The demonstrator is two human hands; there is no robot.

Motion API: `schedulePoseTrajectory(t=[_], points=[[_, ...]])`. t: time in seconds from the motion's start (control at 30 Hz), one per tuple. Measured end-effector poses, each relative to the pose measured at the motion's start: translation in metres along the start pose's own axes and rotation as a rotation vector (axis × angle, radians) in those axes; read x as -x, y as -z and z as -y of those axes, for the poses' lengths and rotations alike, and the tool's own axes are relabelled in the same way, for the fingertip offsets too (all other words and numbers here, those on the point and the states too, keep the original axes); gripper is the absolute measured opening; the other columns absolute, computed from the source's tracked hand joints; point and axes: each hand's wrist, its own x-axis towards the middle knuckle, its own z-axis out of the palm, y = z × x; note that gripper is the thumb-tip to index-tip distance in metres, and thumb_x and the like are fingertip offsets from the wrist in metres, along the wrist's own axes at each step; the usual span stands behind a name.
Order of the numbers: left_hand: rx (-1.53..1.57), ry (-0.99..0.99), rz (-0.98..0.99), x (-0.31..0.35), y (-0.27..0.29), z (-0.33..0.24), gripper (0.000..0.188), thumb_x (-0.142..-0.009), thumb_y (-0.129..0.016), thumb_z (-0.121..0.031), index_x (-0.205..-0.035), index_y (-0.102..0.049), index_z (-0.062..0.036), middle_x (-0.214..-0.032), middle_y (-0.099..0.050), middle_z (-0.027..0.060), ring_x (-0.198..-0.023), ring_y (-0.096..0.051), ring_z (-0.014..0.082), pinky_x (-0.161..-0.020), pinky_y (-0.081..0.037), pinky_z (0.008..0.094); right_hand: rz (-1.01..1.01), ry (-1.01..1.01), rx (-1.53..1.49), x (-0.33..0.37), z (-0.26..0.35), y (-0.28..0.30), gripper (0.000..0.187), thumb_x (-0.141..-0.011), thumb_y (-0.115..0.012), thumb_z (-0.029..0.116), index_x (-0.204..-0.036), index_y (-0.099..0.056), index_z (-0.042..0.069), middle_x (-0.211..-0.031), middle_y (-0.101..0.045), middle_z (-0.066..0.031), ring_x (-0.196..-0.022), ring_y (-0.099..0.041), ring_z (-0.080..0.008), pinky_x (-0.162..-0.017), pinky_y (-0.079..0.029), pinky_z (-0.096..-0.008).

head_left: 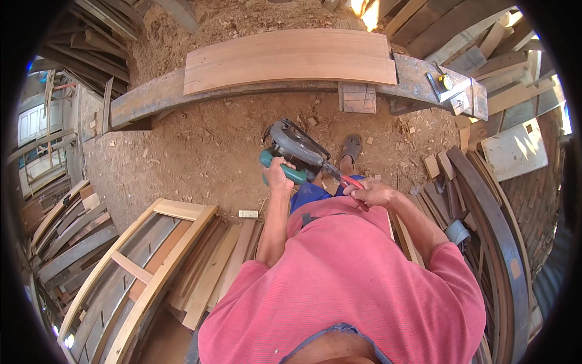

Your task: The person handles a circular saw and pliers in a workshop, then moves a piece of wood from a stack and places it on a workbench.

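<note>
Saw (295,144): located in front of the person's lap, above the dirt floor (200,164), on the near side of the desk (145,97) and apart from it. I cannot tell whether its underside rests on the legs.

Left grip (277,176): closed around the saw's green handle (296,176), fingers wrapped.

Right grip (373,193): closed around the red arms of the pliers (350,181). Their nose points at the saw's right side; from where I stand, contact cannot be confirmed.

Desk: carries a wide board (285,59), lying flat along its length, and a yellow tape measure (445,82) near the right end.

Surroundings: a sandal (351,145) on one foot, right of the saw; a wooden frame (134,269) at the person's left, beside loose planks (212,261).
</note>
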Motion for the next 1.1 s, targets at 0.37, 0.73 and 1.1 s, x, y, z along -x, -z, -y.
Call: schedulePoseTrajectory(t=[0.37,0.73,1.1], points=[[0.005,0.016,-0.026,0.000,0.005,0.005,0.019,-0.077,-0.064,-0.003,-0.088,-0.050,-0.0084,-0.068,-0.051,0.0053,-0.055,-0.054,0.0188,-0.055,-0.051,0.0393,0.011,-0.037,0.058,0.001,0.016,-0.001,0.026,-0.095,-0.055,0.014,-0.113,-0.064,-0.001,-0.074,-0.063,-0.0084,-0.060,-0.061,-0.0148,-0.055,-0.050,-0.0305],[-0.002,-0.042,-0.012,0.010,-0.009,-0.002,0.013,-0.077,-0.063,-0.003,-0.084,-0.052,-0.0073,-0.066,-0.051,0.0047,-0.055,-0.054,0.0183,-0.055,-0.051,0.0377,0.242,0.069,-0.631,-0.023,-0.038,-0.008,0.015,-0.098,-0.056,0.020,-0.101,-0.057,0.004,-0.087,-0.065,-0.0101,-0.063,-0.064,-0.0159,-0.050,-0.050,-0.0298],[-0.021,-0.037,0.022,-0.002,-0.005,0.005,0.026,-0.078,-0.062,0.000,-0.100,-0.048,-0.0078,-0.070,-0.053,0.0057,-0.053,-0.055,0.0186,-0.052,-0.052,0.0385,-0.025,0.010,0.120,-0.002,0.003,-0.009,0.025,-0.098,-0.056,0.027,-0.099,-0.061,0.003,-0.085,-0.066,-0.0085,-0.066,-0.063,-0.0168,-0.056,-0.047,-0.0318]])
